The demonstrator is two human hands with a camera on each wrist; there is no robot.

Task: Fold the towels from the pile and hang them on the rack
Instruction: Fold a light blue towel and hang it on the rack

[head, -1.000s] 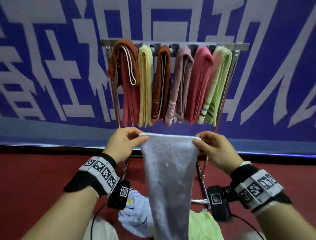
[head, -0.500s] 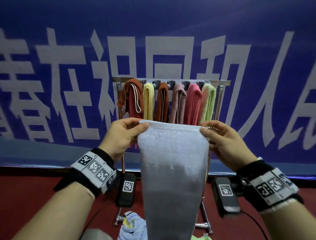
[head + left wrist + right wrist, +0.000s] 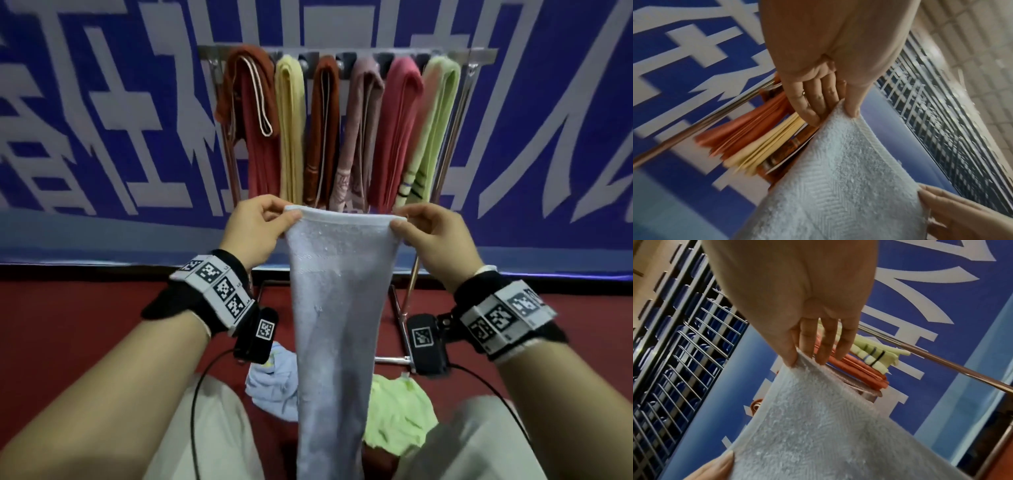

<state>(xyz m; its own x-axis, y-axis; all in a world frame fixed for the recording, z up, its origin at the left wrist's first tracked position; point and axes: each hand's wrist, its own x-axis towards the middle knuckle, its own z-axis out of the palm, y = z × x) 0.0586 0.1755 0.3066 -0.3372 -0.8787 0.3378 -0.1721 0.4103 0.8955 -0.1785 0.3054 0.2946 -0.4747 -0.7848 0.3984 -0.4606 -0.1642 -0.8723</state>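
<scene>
A pale grey-white towel (image 3: 337,308) hangs full length in front of me, stretched by its top edge. My left hand (image 3: 258,228) pinches the top left corner, thumb in front and fingers behind; my right hand (image 3: 430,229) pinches the top right corner the same way. The wrist views show the same towel (image 3: 838,178) (image 3: 818,426) held between thumb and fingers. Behind it stands the metal rack (image 3: 479,54), carrying several folded towels: rust, yellow, brown, mauve, pink and light green (image 3: 436,130). The pile on the floor holds a light blue towel (image 3: 274,383) and a lime green towel (image 3: 397,414).
A blue banner (image 3: 102,120) with large white characters hangs behind the rack. The floor (image 3: 68,325) is dark red. The rack's base bar (image 3: 390,359) lies low beside the pile. My knees in beige trousers (image 3: 212,438) flank the hanging towel. Cables run from the wrist cameras.
The view tilted up and back down; the rack looks nearer and larger than half a second ago. Both hands keep the same pinch on the towel's top corners, now lower against the rack.
</scene>
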